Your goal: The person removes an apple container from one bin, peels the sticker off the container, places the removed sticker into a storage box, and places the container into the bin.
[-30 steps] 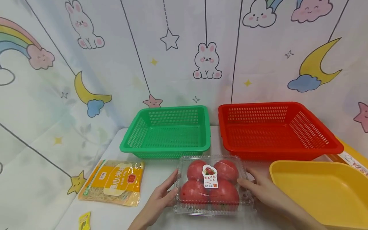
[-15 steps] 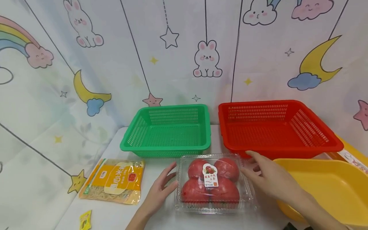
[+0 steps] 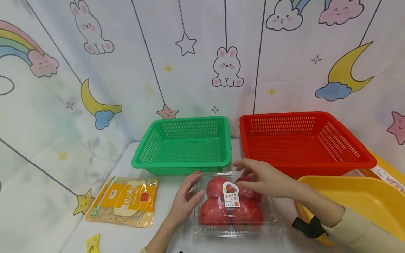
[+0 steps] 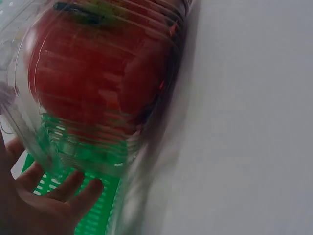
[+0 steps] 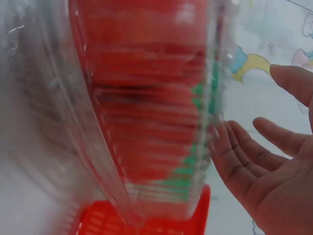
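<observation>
A clear plastic box (image 3: 272, 211) of red apples (image 3: 216, 211), with a white fruit label (image 3: 231, 195) on its lid, lies on the white table in the head view. At its left side is my left hand (image 3: 183, 202), fingers loosely bent and spread; I cannot tell whether they touch the box. My right hand (image 3: 269, 177) hovers over the far right corner of the lid, thumb and fingers apart with nothing between them. In the right wrist view the ribbed box wall (image 5: 146, 122) stands beside my right hand (image 5: 274, 166). Neither hand grips anything.
A green basket (image 3: 181, 165) and a red basket (image 3: 311, 164) stand behind the box. On the right is a yellow tub (image 3: 357, 207). An orange food packet (image 3: 124, 200) and a small yellow sachet (image 3: 93, 243) lie to the left.
My right hand has let go of the box's right side, lifted, and moved left over the lid. My left hand has loosened and shifted slightly forward. The box stays about where it was.
</observation>
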`<state>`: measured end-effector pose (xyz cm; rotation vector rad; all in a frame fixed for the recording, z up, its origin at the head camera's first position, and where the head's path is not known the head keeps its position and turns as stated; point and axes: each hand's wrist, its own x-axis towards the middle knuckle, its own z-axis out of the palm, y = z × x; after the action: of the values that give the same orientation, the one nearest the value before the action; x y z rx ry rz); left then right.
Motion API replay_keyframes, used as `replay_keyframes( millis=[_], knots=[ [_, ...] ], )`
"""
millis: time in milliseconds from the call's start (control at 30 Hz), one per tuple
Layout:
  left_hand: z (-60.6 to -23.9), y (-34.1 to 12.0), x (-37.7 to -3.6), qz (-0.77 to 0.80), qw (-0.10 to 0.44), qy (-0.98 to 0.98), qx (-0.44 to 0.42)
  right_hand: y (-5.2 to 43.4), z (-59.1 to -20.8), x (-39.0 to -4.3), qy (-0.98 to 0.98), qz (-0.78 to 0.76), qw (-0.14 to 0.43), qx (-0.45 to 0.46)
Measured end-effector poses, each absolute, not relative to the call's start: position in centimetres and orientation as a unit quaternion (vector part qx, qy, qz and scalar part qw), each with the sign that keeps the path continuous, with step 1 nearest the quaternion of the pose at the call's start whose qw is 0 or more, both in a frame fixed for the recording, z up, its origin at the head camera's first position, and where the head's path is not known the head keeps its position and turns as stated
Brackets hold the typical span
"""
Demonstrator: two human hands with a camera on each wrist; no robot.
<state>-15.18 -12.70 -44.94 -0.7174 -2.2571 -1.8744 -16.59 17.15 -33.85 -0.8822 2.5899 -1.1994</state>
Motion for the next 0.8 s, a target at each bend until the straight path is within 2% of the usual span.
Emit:
replay_keyframes(
  millis=[167, 433, 800],
  knots=[
    [-45.5, -12.2, -15.3, -0.627, 0.072, -0.738, -0.238, 15.6, -34.3, -17.3, 0.857, -0.378, 0.125, -0.326],
    [-45.9, -12.1, -15.6, -0.634, 0.079, -0.731, -0.240, 14.3, -34.2, -17.5, 0.874, -0.315, 0.117, -0.352],
    [-46.2, -12.2, -15.5, -0.625, 0.084, -0.739, -0.237, 13.4, -34.1, -17.4, 0.897, -0.282, 0.114, -0.320]
  ],
)
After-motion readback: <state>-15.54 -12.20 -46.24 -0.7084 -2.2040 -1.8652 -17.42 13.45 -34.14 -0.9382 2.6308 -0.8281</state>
